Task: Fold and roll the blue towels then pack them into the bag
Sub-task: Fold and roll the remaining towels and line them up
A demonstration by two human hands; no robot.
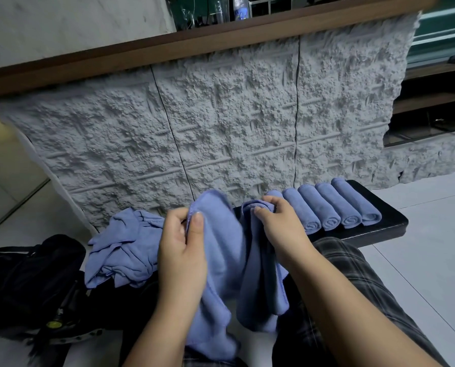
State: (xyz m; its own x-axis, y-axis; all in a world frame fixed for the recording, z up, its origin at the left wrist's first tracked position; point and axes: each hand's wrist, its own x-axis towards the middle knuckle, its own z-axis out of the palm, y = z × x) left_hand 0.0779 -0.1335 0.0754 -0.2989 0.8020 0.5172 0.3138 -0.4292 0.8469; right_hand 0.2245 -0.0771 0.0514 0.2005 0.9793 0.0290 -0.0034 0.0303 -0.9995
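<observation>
**Hands gripping an unrolled blue towel above the bench**

Left hand [184, 242] pinches the upper left edge of a loose blue towel [221, 266], thumb on the near face and fingers curled behind the cloth. Right hand [279, 221] grips the towel's upper right part, where the fabric is bunched under curled fingers. Between the two hands the towel sags and hangs down in front of the person's plaid trousers [353, 282]. Five rolled towels [334, 207] lie side by side, touching, on a black padded bench [387, 221], just right of the right hand. A heap of unfolded blue towels [123, 250] lies left of the left hand. A black bag [28, 274] sits on the floor at lower left, beside the heap. A rough grey textured wall panel [221, 115] stands behind the bench.
</observation>
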